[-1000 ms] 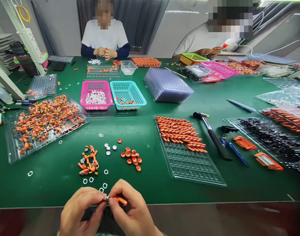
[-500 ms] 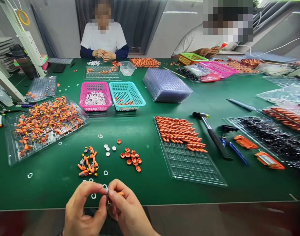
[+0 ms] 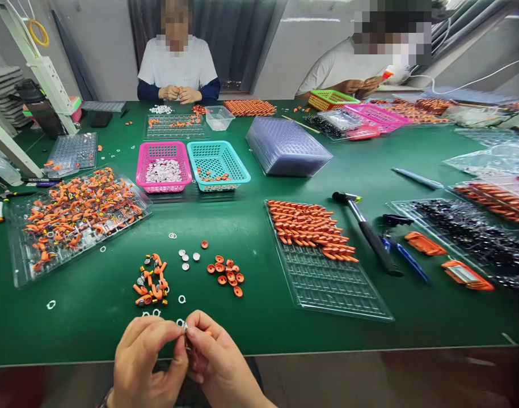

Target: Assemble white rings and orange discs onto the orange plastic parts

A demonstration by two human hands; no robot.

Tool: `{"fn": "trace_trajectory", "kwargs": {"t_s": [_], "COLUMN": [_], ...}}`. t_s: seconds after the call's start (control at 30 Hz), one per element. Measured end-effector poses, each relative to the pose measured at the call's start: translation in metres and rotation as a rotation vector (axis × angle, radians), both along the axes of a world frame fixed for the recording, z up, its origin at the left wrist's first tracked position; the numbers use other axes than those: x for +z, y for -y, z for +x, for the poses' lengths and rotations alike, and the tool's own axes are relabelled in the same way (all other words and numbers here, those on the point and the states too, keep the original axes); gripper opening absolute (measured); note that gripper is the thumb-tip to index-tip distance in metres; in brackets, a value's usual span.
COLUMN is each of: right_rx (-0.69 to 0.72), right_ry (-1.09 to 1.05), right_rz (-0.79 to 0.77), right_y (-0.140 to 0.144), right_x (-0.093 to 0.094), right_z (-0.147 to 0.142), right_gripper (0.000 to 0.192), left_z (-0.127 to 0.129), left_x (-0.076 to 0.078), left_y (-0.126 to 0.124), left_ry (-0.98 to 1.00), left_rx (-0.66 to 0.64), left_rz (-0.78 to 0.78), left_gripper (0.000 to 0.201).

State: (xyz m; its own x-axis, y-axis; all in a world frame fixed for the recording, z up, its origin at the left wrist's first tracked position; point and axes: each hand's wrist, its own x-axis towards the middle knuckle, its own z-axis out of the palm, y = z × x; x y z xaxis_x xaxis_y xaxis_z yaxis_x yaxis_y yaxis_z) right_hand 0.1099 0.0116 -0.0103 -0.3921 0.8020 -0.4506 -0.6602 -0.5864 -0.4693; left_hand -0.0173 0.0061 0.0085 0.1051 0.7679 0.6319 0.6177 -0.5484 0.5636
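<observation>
Near the table's front edge, my left hand [image 3: 151,360] and my right hand [image 3: 225,360] meet over one small orange part with a silver end [image 3: 185,328]. My right thumb and fingers are closed on it, hiding most of its body. From the other side, my left thumb and index finger pinch at the silver end. Just beyond lie a cluster of orange curved parts with yellow tips [image 3: 152,283], a few silver discs [image 3: 185,258] and a group of small orange cups [image 3: 229,273]. White rings [image 3: 181,299] are scattered close to my fingertips.
A clear tray heaped with orange parts [image 3: 78,215] is at left. Pink [image 3: 163,188] and teal [image 3: 220,186] baskets stand farther back. At right are a half-filled clear tray [image 3: 336,289], a hammer [image 3: 372,241] and black parts [image 3: 463,238]. Two people sit across the table.
My left thumb has come up closer to the index finger at the silver end. The left hand has turned slightly. My right hand stays almost still.
</observation>
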Motion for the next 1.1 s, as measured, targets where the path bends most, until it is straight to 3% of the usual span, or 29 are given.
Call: {"fn": "trace_trajectory", "kwargs": {"t_s": [0.17,0.4,0.53,0.67,0.73,0.93,1.1], "right_rx": [0.011,0.162,0.175,0.071,0.012,0.016,0.087], "right_ry": [-0.037,-0.171,-0.149,-0.014,0.064,0.184,0.323], "right_rz": [-0.007,-0.054,0.034,0.179,0.250,0.347,0.388], "right_y": [-0.001,-0.007,-0.008,-0.009,-0.011,-0.009,-0.008], "right_x": [0.002,0.003,0.002,-0.003,-0.004,-0.004,-0.009], "right_z": [0.001,0.011,0.024,0.041,0.047,0.054,0.059], "right_gripper": [0.046,0.035,0.032,0.038,0.038,0.031,0.038], "left_z": [-0.001,-0.003,-0.015,-0.028,-0.030,-0.013,-0.002], "left_x": [0.001,0.009,0.019,0.025,0.024,0.009,0.008], "left_y": [0.000,-0.005,-0.014,-0.040,-0.062,-0.127,-0.133], "left_ry": [0.021,0.113,-0.006,-0.353,-0.489,-0.575,-0.576], "left_rx": [-0.025,-0.046,-0.107,-0.309,-0.277,-0.250,-0.287], "left_rz": [-0.026,-0.269,-0.354,-0.405,-0.352,-0.300,-0.301], "left_gripper": [0.026,0.021,0.016,0.013,0.013,0.017,0.025]}}
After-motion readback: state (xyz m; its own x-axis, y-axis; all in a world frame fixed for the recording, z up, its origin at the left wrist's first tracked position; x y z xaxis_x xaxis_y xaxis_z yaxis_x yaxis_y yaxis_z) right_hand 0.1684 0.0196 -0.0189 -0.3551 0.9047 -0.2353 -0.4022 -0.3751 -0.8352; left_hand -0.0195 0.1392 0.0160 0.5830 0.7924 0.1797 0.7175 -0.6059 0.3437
